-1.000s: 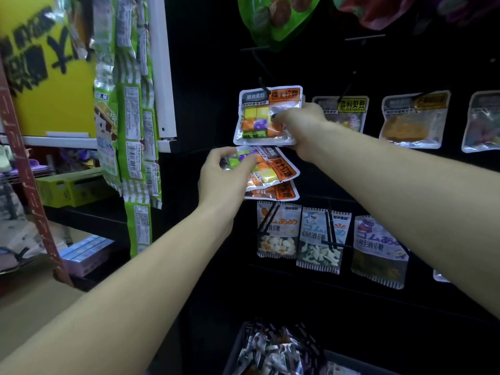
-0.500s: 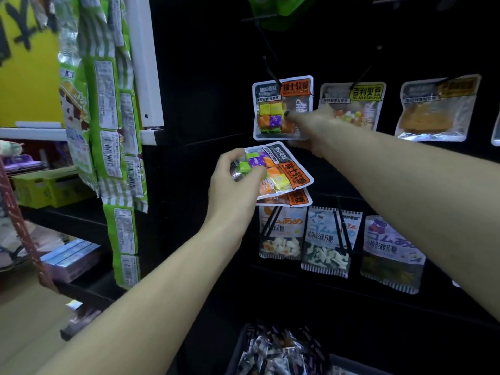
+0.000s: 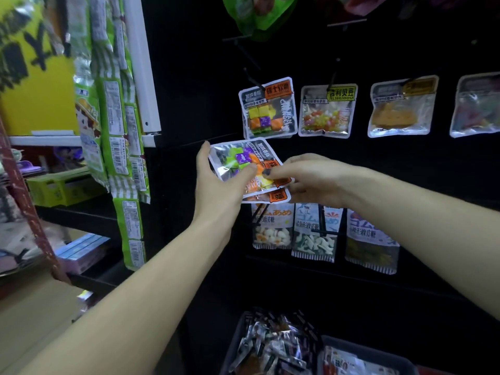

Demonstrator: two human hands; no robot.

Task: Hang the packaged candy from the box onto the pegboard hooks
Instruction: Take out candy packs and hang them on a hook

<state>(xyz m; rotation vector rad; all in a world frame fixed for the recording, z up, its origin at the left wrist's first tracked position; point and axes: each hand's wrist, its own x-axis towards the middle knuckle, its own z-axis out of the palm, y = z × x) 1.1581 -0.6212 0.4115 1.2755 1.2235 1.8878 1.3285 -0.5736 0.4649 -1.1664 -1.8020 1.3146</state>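
A tall black pegboard wall (image 3: 378, 171) fills most of the view, its thin black hooks (image 3: 253, 78) carrying a row of clear, white-edged candy pouches. Left of it hang long strips of green-and-white snack sachets (image 3: 119, 125) in front of a yellow sign (image 3: 32, 85) and a white frame post (image 3: 142, 63). At the bottom edge sits a dark plastic box (image 3: 362, 350) heaped with more silvery packets. On the board's lower row hang three pouches with blue-and-white headers (image 3: 315, 231); above them, one clear pouch of yellow, orange and purple candy cubes with an orange label (image 3: 267, 108) hangs on its hook, beside a yellow-labelled pouch of small mixed beans (image 3: 327, 112). The left hand (image 3: 216, 180) grips a small stack of the same cube-candy pouches (image 3: 238, 161) — thumb laid over the front, fingers (image 3: 204, 150) curled behind the left edge — held tilted just below the hanging one and apart from it. The right hand (image 3: 311, 177) pinches the top pouch of that stack at its orange-labelled end, a dark-painted nail showing on the front of the pack.
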